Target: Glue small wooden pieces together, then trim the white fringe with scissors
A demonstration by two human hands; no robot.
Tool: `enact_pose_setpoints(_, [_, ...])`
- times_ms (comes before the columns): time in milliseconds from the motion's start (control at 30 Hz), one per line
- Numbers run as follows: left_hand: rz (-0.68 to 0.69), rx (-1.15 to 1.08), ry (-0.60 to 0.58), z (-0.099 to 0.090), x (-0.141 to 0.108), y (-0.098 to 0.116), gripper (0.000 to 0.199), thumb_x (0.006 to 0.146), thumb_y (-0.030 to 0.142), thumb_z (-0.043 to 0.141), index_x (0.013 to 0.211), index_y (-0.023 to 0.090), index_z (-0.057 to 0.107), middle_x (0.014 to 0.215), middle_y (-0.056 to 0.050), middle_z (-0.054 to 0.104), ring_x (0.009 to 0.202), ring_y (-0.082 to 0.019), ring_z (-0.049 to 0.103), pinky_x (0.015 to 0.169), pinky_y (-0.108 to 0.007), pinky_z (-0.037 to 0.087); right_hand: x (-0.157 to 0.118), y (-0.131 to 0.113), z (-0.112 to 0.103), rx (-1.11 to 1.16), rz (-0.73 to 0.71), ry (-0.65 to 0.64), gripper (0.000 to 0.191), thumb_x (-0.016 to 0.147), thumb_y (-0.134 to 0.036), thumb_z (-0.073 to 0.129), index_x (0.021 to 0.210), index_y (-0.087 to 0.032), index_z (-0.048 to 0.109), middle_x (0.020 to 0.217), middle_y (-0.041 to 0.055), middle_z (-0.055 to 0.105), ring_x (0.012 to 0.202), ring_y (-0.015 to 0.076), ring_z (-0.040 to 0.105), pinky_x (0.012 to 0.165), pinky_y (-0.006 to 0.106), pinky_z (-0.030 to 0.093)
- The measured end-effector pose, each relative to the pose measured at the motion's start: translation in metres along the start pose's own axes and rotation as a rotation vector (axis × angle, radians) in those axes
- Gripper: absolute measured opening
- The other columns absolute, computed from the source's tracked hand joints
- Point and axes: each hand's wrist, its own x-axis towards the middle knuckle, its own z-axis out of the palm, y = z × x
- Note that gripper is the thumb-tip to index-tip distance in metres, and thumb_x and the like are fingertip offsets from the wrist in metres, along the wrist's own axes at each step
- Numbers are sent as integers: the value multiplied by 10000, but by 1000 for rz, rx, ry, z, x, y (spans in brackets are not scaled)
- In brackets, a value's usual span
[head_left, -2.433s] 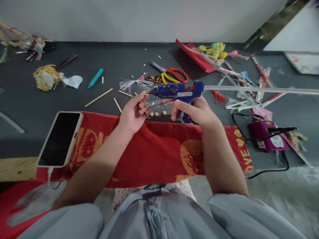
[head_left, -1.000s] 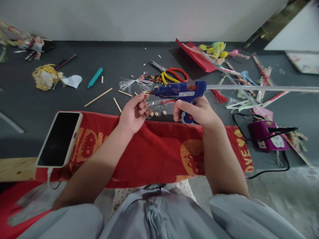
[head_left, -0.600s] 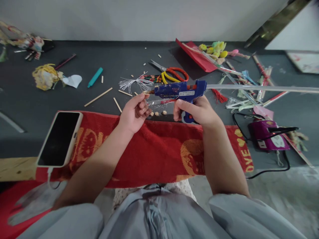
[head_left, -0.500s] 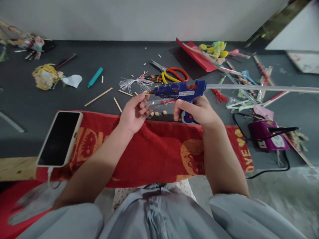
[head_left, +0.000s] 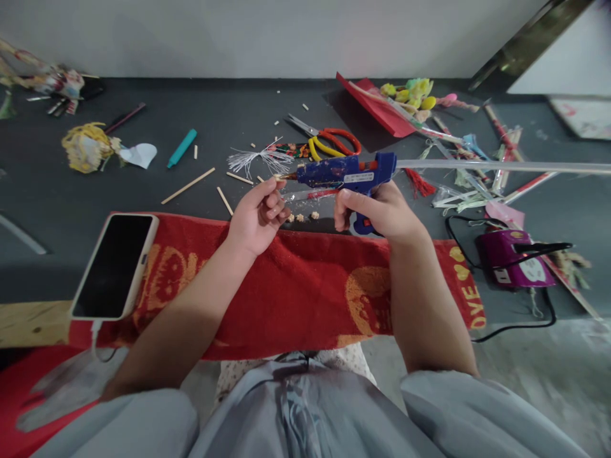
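Note:
My right hand (head_left: 377, 213) is wrapped round the handle of a blue glue gun (head_left: 329, 173), which points left with a long clear glue stick (head_left: 477, 166) out of its back. My left hand (head_left: 260, 213) is closed in a pinch on a small pale piece (head_left: 279, 180) at the gun's nozzle. Its details are too small to make out. Below the gun, several small tan clusters (head_left: 300, 218) lie by the edge of a red towel (head_left: 296, 292). White strands (head_left: 255, 159) spread out behind my left fingertips.
Scissors (head_left: 329, 140) lie behind the gun. Thin wooden sticks (head_left: 188, 186) and a teal marker (head_left: 182, 149) are on the left, near a phone (head_left: 114, 266). To the right are craft scraps and a purple power block (head_left: 515, 259) with a black cord.
The glue gun and my right hand have shifted very slightly right. My left hand has hardly moved and keeps its pinch at the nozzle.

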Motion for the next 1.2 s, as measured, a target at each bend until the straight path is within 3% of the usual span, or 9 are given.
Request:
enact_pose_setpoints(433, [15, 0, -44, -2, 1, -2, 195, 850, 207, 616, 668, 145, 647, 459, 87, 382, 369, -10, 330, 464, -161, 380, 0, -1, 0, 24, 9, 2, 402, 810, -547, 645, 620, -197, 590, 552, 12, 632, 494, 125, 588, 520, 275, 504])
enact_pose_setpoints(900, [-9, 9, 18, 2, 0, 0, 212, 859, 216, 614, 657, 156, 629, 452, 94, 350, 355, -7, 317, 457, -161, 362, -3, 1, -13, 13, 0, 60, 374, 817, -568, 636, 694, -215, 625, 627, 26, 664, 566, 154, 624, 547, 301, 502])
enact_pose_setpoints(1067, [22, 18, 28, 0, 2, -1, 182, 849, 218, 628, 681, 149, 644, 450, 95, 356, 354, -2, 308, 445, -156, 345, 2, 10, -29, -230, 72, 275, 376, 793, -599, 641, 764, -227, 600, 719, 44, 657, 637, 179, 624, 539, 304, 470])
enact_pose_setpoints(1133, [31, 22, 35, 0, 2, -2, 175, 849, 217, 627, 692, 143, 649, 451, 95, 354, 357, -2, 309, 445, -155, 342, 3, 14, -36, -516, 114, 395, 322, 808, -539, 647, 774, -223, 596, 712, 58, 635, 698, 216, 619, 625, 343, 483])
enact_pose_setpoints(1200, [37, 33, 48, 1, 2, -2, 170, 845, 222, 634, 694, 145, 648, 453, 95, 350, 358, -2, 312, 446, -156, 340, 2, 17, -42, -853, 200, 442, 227, 829, -426, 636, 874, -205, 609, 842, 110, 654, 836, 284, 627, 741, 407, 481])
